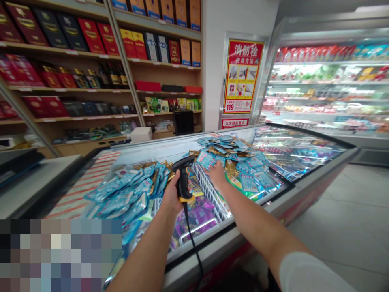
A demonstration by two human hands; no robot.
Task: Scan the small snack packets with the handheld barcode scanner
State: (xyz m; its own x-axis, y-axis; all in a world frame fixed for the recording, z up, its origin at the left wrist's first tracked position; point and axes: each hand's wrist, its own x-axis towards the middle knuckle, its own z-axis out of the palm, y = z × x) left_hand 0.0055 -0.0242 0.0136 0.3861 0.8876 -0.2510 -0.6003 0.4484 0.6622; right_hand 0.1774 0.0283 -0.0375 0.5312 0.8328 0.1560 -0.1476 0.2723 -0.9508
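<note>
left hand [172,196] grips barcode scanner [183,180] over freezer [306,190] divider; right hand [217,174], fingers spread, presses blue packets [243,162] near far edge. risk: trailing cable snagging packets, spilling the heap.

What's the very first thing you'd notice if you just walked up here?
Probably the open chest freezer in the middle, heaped with shiny blue packets. The left hand holds a black and yellow barcode scanner over them, while the right hand rests on another blue pile beside a white wire divider. Behind, a bright red poster hangs on the white wall.
</note>
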